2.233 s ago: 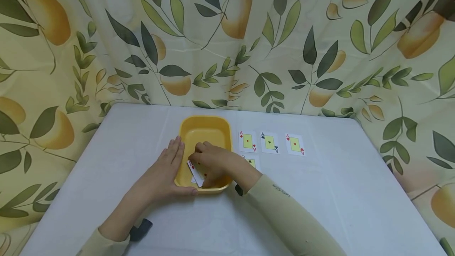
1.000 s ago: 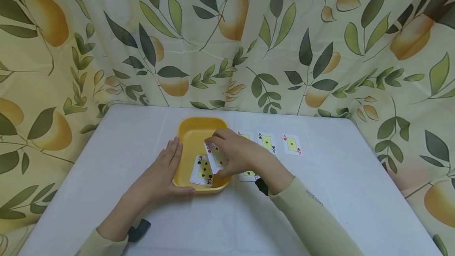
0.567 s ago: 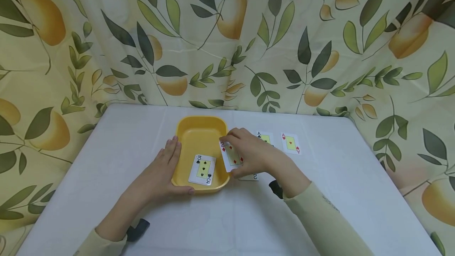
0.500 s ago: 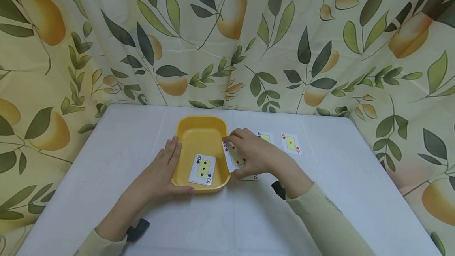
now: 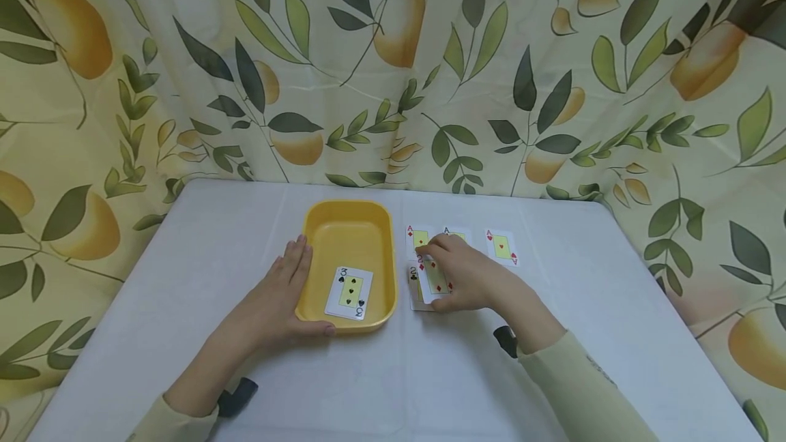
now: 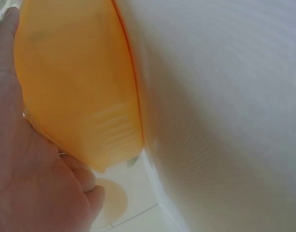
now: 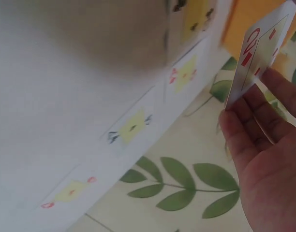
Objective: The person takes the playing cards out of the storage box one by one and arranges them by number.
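My right hand point(image 5: 469, 275) pinches a playing card, the two of diamonds point(image 5: 437, 280), between thumb and fingers. It is above the two of clubs point(image 5: 415, 288), which it partly covers. In the right wrist view the held two of diamonds point(image 7: 257, 53) is tilted up off the table. My left hand point(image 5: 276, 295) rests along the left side of a yellow tray point(image 5: 350, 213), fingers straight, thumb at its near edge. In the left wrist view the palm lies against the wall of the yellow tray point(image 6: 80, 82). Inside the tray lies the three of spades point(image 5: 348, 293).
A row of aces lies face up right of the tray: diamonds point(image 5: 419, 234), clubs point(image 5: 456, 231) partly behind my right hand, and hearts point(image 5: 502, 247). A white cloth covers the table point(image 5: 552, 305). Behind its far edge hangs a fruit-patterned curtain point(image 5: 393, 74).
My right hand has lifted the two of diamonds out of the tray and carried it right, over the two of clubs. The three of spades is now fully uncovered. The left hand keeps its place.
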The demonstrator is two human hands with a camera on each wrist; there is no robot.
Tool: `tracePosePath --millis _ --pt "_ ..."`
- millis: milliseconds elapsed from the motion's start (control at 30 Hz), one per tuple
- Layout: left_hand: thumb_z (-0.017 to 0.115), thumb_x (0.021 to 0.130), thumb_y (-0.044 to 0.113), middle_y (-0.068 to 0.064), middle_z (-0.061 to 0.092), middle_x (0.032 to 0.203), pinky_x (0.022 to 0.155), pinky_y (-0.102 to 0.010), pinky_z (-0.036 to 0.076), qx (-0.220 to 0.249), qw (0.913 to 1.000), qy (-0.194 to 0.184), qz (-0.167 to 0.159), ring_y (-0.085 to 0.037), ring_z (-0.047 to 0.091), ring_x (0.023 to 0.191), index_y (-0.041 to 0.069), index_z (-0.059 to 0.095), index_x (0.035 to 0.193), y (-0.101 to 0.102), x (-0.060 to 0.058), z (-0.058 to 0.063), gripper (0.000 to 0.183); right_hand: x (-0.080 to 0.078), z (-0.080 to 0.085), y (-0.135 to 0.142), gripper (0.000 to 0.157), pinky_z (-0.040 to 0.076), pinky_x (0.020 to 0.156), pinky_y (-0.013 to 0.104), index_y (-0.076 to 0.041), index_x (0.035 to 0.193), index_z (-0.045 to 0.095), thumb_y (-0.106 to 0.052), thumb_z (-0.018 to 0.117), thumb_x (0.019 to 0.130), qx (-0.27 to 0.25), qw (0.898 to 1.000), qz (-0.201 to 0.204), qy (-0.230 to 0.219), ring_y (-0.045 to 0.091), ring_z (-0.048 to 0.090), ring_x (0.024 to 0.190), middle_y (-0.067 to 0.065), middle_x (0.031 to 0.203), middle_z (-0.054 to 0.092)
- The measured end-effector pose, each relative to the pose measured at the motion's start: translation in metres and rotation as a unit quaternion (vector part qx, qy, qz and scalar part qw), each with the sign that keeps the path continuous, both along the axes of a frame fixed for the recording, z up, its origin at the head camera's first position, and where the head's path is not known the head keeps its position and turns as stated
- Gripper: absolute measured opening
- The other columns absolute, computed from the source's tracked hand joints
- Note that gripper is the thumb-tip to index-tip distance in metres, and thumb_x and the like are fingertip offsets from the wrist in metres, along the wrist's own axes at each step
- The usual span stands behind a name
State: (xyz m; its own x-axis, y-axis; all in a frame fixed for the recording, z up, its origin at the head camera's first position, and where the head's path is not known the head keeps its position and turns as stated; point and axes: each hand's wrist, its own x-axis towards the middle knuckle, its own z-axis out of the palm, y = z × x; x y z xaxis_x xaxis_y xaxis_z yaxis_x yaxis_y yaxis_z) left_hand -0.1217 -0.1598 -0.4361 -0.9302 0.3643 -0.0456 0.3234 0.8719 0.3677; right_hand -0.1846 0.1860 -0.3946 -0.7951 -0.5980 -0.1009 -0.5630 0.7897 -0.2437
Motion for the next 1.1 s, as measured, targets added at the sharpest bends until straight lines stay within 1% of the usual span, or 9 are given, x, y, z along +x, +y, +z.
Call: tracePosePath --millis 133,267,400,500,600,833,1100 --pt "0.063 0.065 0.088 -0.009 -0.009 0.168 0.125 -0.048 0.014 -0.003 1.0 -0.002 0.002 -0.027 -0.004 0.155 0.004 0.002 0.16 0.0 0.0 0.0 0.141 0.002 -0.005 0.011 0.083 0.048 0.105 0.037 -0.014 0.141 0.054 -0.04 0.085 0.068 0.014 1.0 -0.012 -0.007 0.02 0.048 0.123 0.002 0.134 0.051" --pt "0.063 0.064 0.089 -0.009 -0.009 0.168 0.125 -0.048 0.014 -0.005 1.0 -0.003 0.004 -0.026 -0.004 0.155 0.004 0.001 0.16 0.0 0.0 0.0 0.142 0.002 -0.011 0.021 0.086 0.046 0.108 0.04 -0.015 0.143 0.053 -0.043 0.085 0.068 0.022 0.999 -0.032 -0.021 0.022 0.045 0.128 0.003 0.137 0.051" --pt "0.062 0.064 0.09 -0.008 -0.009 0.168 0.125 -0.048 0.014 -0.004 1.0 -0.002 0.004 -0.026 -0.004 0.155 0.004 0.001 0.16 0.0 -0.001 -0.001 0.142 0.001 -0.02 0.03 0.087 0.048 0.103 0.038 -0.015 0.142 0.053 -0.045 0.085 0.066 0.028 0.998 -0.049 -0.021 0.021 0.047 0.124 0.002 0.136 0.052" --pt "0.061 0.063 0.091 -0.008 -0.01 0.168 0.125 -0.048 0.014 -0.004 1.0 -0.001 0.004 -0.026 -0.004 0.155 0.004 0.001 0.16 -0.001 -0.001 -0.001 0.143 -0.001 -0.027 0.038 0.087 0.05 0.097 0.036 -0.014 0.141 0.054 -0.043 0.086 0.066 0.034 0.997 -0.063 -0.02 0.019 0.048 0.115 0.002 0.132 0.053" --pt "0.06 0.064 0.091 -0.008 -0.01 0.168 0.125 -0.048 0.014 -0.005 1.0 0.0 0.001 -0.026 -0.004 0.155 0.004 0.001 0.16 -0.001 -0.001 -0.001 0.142 -0.002 -0.032 0.046 0.086 0.05 0.094 0.035 -0.013 0.141 0.055 -0.04 0.086 0.065 0.036 0.996 -0.077 -0.023 0.018 0.049 0.112 0.003 0.131 0.054" --pt "0.061 0.064 0.09 -0.009 -0.009 0.168 0.125 -0.047 0.015 -0.005 1.0 0.0 0.003 -0.026 -0.004 0.155 0.004 0.002 0.16 -0.001 0.0 -0.001 0.142 -0.004 -0.039 0.054 0.086 0.051 0.095 0.04 -0.014 0.142 0.054 -0.039 0.086 0.067 0.047 0.994 -0.094 -0.039 0.022 0.05 0.114 0.007 0.134 0.053" --pt "0.062 0.065 0.088 -0.01 -0.008 0.168 0.125 -0.048 0.015 -0.005 1.0 0.001 0.001 -0.027 -0.004 0.155 0.003 0.002 0.16 0.0 0.0 0.0 0.141 -0.003 -0.042 0.057 0.086 0.05 0.096 0.043 -0.018 0.144 0.052 -0.038 0.085 0.067 0.042 0.992 -0.105 -0.053 0.023 0.048 0.116 0.006 0.138 0.05"
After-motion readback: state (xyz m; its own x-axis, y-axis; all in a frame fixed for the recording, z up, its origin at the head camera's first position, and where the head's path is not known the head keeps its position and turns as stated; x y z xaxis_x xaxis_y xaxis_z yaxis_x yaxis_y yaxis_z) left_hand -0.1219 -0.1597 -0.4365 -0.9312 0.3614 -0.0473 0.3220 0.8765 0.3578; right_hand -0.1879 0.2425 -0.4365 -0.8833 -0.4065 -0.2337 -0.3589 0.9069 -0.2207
